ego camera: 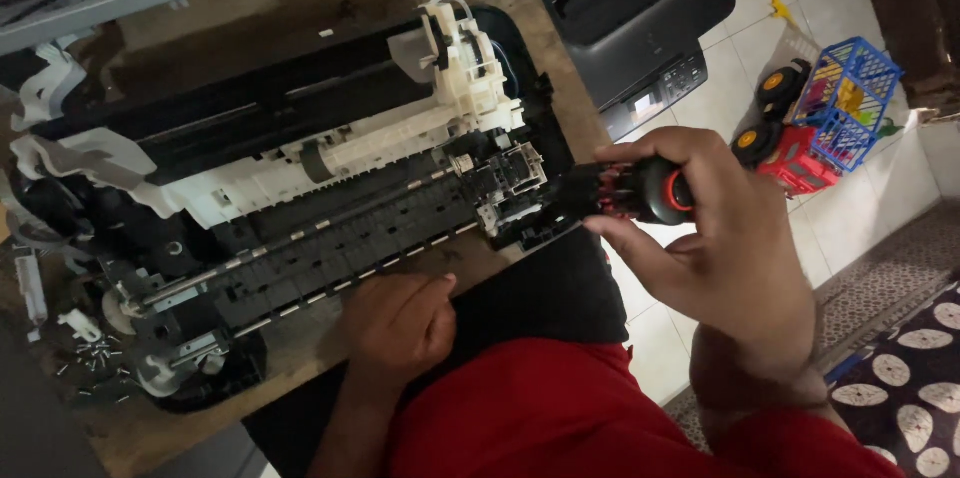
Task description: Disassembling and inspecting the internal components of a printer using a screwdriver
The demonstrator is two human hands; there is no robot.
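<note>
My right hand [715, 258] has a closed grip on a screwdriver [625, 190] with a black and red handle; fingers wrapped over the handle's round end, thumb under it; the tool lies roughly level, shaft pointing left into the right end of the opened printer [300, 198]; the tip is hidden among the black parts there, so I cannot tell what it touches; my left hand [398, 323] lies knuckles-up on the tabletop [300, 338] at the printer's near edge, fingers curled in, gripping nothing that I can see; fingertips just beside the black ribbed paper path; the printer has its cover off and sits across the wooden tabletop, long side running left to right; a white carriage assembly [465, 68] stands at its far right with thin tubes on top; a white frame bar runs left from it; two metal shafts [300, 233] run along the near side over the black ribs; white plastic pieces and grey parts stick out at the left end; a small heap of loose screws [95, 353] lies on the tabletop near the left corner, well apart from both hands; my lap shows red cloth with a black cloth over it, near middle; on the tiled floor to the right, a second black printer [640, 18] stands far; a toy truck [800, 128] with a blue basket sits further right; a patterned rug [910, 388] lies near right.
</note>
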